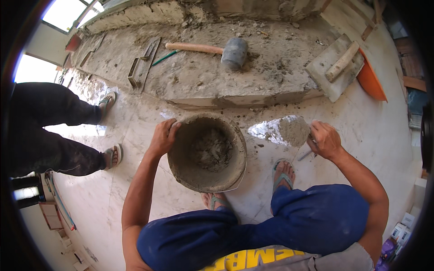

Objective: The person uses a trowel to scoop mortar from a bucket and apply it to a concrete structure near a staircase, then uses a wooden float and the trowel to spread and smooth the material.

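My left hand (163, 135) grips the left rim of a round bucket (177, 170) coated with dried cement, its fingers closed over the edge. Wet grey mortar (214, 149) lies in the bottom of the bucket. My right hand (324, 139) is wrapped round the handle of a pointed trowel (264, 129), just right of the bucket. A lump of mortar (294, 130) covers the wide end of its shiny blade. The trowel's handle is mostly hidden by the fingers. A thin metal piece (306, 155) shows just below this hand; I cannot tell what it is.
A rough, mortar-covered step (190, 77) bears a rubber mallet (234, 53), a metal float (143, 65) and a green stick (165, 58). At right, a wooden-handled float (334, 67) leans by an orange container (371, 79). Another person's legs (58, 128) stand at left on the tiled floor.
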`<state>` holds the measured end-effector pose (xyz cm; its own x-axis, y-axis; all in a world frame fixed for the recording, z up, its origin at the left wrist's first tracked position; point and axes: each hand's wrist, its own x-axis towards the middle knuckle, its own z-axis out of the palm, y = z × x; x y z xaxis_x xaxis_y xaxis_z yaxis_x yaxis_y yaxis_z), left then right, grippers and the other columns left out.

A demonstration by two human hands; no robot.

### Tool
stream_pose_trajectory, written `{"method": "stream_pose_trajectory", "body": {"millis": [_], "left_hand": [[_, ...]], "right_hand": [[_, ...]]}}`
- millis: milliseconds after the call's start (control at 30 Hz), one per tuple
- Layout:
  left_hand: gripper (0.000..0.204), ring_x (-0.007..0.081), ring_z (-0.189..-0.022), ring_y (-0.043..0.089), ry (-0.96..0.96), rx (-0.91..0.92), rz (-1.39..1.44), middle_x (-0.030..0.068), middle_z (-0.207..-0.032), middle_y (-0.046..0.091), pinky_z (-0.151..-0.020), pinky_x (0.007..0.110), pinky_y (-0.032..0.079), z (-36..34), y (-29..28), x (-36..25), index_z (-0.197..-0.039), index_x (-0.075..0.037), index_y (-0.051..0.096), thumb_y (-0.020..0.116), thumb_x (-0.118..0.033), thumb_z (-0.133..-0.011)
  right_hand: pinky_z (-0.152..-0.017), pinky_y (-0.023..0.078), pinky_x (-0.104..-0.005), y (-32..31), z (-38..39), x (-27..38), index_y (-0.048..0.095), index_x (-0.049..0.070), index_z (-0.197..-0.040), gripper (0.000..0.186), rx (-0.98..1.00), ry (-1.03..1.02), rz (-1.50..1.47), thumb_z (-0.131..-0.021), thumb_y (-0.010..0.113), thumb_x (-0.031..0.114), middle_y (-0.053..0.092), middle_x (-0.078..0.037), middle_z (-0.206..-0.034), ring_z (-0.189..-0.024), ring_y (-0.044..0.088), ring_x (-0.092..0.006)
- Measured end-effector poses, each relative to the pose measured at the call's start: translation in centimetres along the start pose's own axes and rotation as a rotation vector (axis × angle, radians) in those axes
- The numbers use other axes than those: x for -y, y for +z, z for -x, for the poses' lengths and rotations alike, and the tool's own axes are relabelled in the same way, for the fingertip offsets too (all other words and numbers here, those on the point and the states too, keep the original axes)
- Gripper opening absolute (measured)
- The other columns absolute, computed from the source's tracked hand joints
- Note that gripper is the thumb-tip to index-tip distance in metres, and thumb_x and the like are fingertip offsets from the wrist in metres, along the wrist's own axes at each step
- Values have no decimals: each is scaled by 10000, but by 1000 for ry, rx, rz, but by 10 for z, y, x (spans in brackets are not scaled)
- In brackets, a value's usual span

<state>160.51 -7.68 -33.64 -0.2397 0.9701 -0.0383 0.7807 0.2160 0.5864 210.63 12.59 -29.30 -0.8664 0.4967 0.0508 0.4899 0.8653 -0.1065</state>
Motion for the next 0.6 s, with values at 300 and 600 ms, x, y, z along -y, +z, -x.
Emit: {"method": "stream_pose_trajectory", "body": {"millis": [300, 600], "left_hand": [[236, 492, -958, 630, 80, -8, -34, 275, -989, 675, -831, 516, 498, 2, 5, 8, -1041, 36, 659, 588, -187, -1009], [313, 464, -972, 632, -6, -28, -25, 275, -956, 664, -834, 509, 484, 4, 0, 6, -1022, 39, 660, 564, -259, -1021]], "right_hand": [[-515, 426, -357, 9, -74, 84, 574, 35, -664, 593, 1077, 69, -1102, -1000, 593, 524, 531, -49, -601, -534, 504, -154], [-495, 423, -347, -44, -45, 9, 649, 36, -732, 490, 880, 412, -842, -910, 742, 483, 547, -27, -586, -525, 513, -136]]}}
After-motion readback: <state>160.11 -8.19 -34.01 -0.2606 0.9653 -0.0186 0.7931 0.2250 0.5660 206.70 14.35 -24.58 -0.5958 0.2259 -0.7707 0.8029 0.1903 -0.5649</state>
